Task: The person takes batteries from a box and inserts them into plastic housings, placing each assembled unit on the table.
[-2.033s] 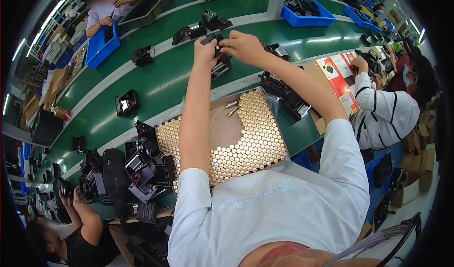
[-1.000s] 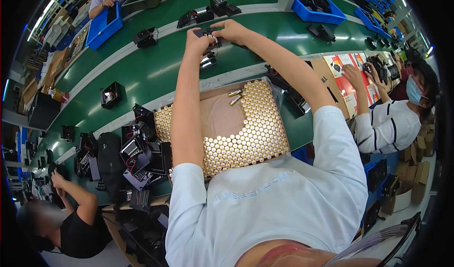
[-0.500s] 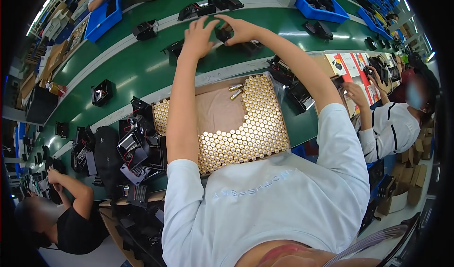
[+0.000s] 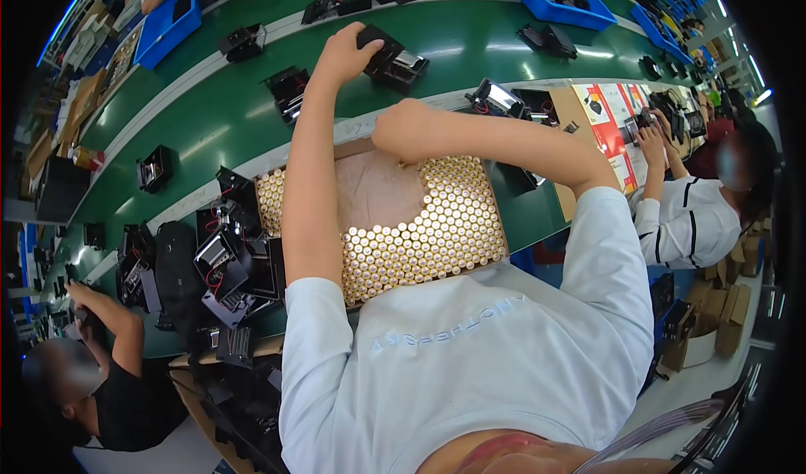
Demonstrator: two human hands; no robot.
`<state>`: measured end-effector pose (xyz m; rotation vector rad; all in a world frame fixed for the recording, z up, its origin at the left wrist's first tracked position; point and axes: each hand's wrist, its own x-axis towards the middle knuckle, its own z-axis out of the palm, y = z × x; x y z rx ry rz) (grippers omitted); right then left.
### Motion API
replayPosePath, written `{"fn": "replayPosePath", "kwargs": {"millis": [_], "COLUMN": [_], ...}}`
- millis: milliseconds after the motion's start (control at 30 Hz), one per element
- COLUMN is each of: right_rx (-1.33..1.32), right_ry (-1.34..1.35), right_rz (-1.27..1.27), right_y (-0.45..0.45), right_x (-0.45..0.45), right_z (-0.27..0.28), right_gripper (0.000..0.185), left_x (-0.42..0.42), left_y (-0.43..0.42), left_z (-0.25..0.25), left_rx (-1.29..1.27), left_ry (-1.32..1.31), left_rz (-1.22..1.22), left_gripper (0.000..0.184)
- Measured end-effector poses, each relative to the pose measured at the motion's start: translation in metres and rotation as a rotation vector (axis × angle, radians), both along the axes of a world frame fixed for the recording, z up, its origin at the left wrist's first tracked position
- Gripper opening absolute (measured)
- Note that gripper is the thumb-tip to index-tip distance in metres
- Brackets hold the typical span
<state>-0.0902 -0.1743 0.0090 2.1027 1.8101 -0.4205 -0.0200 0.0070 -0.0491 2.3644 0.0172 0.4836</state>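
Note:
My left hand [image 4: 344, 54] is closed on the near-left side of a black device housing [image 4: 397, 61] with a silvery part in it, on the green bench. My right hand [image 4: 411, 130] is over the far part of a cardboard box, its fingers curled downward. Whatever its fingertips hold or touch is hidden. Inside the box, rows of upright cylindrical batteries [image 4: 428, 239] with pale, gold-rimmed ends surround a bare patch of brown lining [image 4: 378, 193]. My left forearm crosses above the box's left part.
More black housings [image 4: 290, 92] lie along the green bench [image 4: 227, 121]. A pile of black units with red wires [image 4: 222, 260] is left of the box. Blue bins [image 4: 567, 4] stand farther back. One co-worker [image 4: 688, 218] sits at right, another [image 4: 126, 382] at left.
My left hand has taken hold of the black housing. My right hand has come back from the bench to the box, over where two loose batteries lay. The view has shifted slightly.

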Motion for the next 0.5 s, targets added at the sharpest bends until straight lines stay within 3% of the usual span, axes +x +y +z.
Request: {"fn": "replayPosePath", "kwargs": {"millis": [33,233,300,400,500], "right_rx": [-0.018,0.045,0.114,-0.068,0.299], "right_ry": [-0.018,-0.021,0.022,0.201,0.641], "right_rz": [0.012,0.082,0.108,0.103,-0.397], "right_y": [0.003,0.008,0.004,0.017,0.018], "right_x": [-0.001,0.006,0.010,0.023,0.051], "right_z": [-0.008,-0.050,-0.046,-0.029,0.020], "right_gripper": [0.023,0.021,0.016,0.017,0.025], "left_x": [0.004,0.004,0.003,-0.002,-0.005], "left_y": [-0.002,0.001,0.001,0.001,0.003], "left_z": [-0.004,-0.015,-0.015,-0.008,-0.008], "left_rx": [-0.009,-0.814,-0.933,-1.087,-1.184], "left_ry": [-0.041,0.143,0.209,0.257,0.253], "left_rz": [0.041,-0.049,-0.112,-0.096,-0.060], "left_gripper": [0.046,0.054,0.055,0.056,0.050]}}
